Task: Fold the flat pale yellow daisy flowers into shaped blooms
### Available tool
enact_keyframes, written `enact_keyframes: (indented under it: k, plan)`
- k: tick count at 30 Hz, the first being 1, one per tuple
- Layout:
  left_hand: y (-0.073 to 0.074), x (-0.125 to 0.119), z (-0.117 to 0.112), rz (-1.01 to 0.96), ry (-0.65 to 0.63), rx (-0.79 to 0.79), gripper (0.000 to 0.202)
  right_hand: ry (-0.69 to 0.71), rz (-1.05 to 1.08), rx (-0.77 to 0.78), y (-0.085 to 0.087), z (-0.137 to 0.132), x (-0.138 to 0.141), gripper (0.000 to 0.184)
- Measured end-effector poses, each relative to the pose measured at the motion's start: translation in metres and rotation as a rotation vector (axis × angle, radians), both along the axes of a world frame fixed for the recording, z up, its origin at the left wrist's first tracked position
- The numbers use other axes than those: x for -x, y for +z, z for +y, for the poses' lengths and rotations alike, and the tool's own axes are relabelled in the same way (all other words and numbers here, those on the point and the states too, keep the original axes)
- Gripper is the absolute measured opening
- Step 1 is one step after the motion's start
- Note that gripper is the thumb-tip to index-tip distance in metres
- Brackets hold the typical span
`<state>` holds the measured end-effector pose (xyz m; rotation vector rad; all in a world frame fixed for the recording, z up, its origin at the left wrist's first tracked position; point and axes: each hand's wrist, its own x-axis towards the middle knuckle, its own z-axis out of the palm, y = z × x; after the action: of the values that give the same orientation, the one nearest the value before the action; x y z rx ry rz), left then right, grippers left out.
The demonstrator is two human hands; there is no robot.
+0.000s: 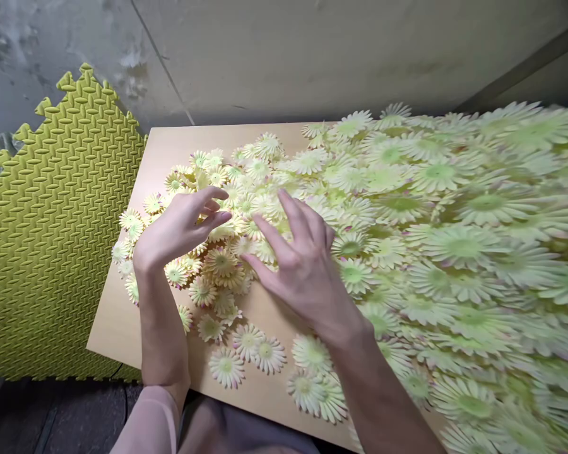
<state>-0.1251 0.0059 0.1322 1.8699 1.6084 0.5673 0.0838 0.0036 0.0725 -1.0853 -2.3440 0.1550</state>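
Note:
Many pale yellow-green artificial flower heads [353,274], some with pink-tipped petals, lie heaped over a light wooden board [123,325]. My left hand [182,221] hovers at the left part of the heap, wrist bent, thumb and fingers apart with nothing seen between them. Over the middle of the heap, my right hand [300,261] has its fingers spread, and the thumb and fingertips reach down to the flower heads. Whether those fingertips press on any flower I cannot tell. A few loose flower heads [226,367] lie near the board's front edge.
On the left leans a yellow-green foam mat [61,239] with a woven texture and jigsaw edges. A grey wall [284,57] stands behind the board. The thickest part of the flower heap spreads across the right side. Dark floor [71,416] shows at lower left.

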Motion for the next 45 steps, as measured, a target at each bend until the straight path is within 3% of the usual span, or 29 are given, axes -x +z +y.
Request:
enact_keyframes:
  k: [2, 4, 7, 9, 13, 17, 24, 28, 30, 33, 38, 42, 45]
  plan:
    - [0.0, 0.0, 0.0, 0.005, 0.002, -0.005, 0.036, 0.073, -0.056, 0.021, 0.0, -0.014, 0.008, 0.036]
    - [-0.001, 0.0, 0.0, 0.006, 0.002, -0.006, 0.036, 0.335, -0.129, 0.091, -0.003, -0.037, 0.023, 0.02]
    - [-0.001, 0.001, -0.001, 0.018, 0.004, -0.008, 0.035, 0.66, -0.234, 0.161, -0.012, -0.067, 0.048, 0.019]
    - [0.001, 0.003, -0.002, 0.017, 0.01, -0.017, 0.035, 0.703, -0.267, 0.179, -0.018, -0.076, 0.059, 0.022]
    - [0.003, 0.005, -0.003, 0.015, 0.058, -0.055, 0.033, 0.701, -0.271, 0.211, -0.026, -0.074, 0.064, 0.025]
    - [-0.001, 0.008, 0.0, 0.114, 0.138, 0.005, 0.033, 0.678, -0.262, 0.227, -0.026, -0.07, 0.058, 0.022]
    - [-0.02, 0.025, 0.006, 0.334, 0.314, 0.204, 0.032, 0.594, -0.216, 0.183, -0.022, -0.061, 0.048, 0.015]
    - [-0.031, 0.032, 0.011, 0.319, 0.319, 0.276, 0.033, 0.617, -0.131, 0.213, -0.027, -0.063, 0.048, 0.017]
    - [-0.029, 0.032, 0.011, 0.333, 0.297, 0.265, 0.029, 0.614, -0.073, 0.285, -0.031, -0.065, 0.048, 0.018]
    - [-0.012, 0.027, 0.002, 0.357, 0.268, 0.211, 0.019, 0.591, 0.026, 0.423, -0.032, -0.066, 0.046, 0.019]
    - [0.018, 0.018, -0.019, 0.277, 0.204, 0.171, 0.02, 0.562, 0.123, 0.511, -0.004, -0.052, 0.021, 0.021]
    - [0.014, 0.016, -0.017, 0.216, 0.126, 0.149, 0.04, 0.447, 0.405, 0.621, 0.028, -0.017, -0.022, 0.017]
    - [0.006, 0.006, -0.006, 0.25, 0.114, 0.002, 0.035, 0.275, 0.682, 0.643, 0.029, 0.02, -0.057, 0.012]
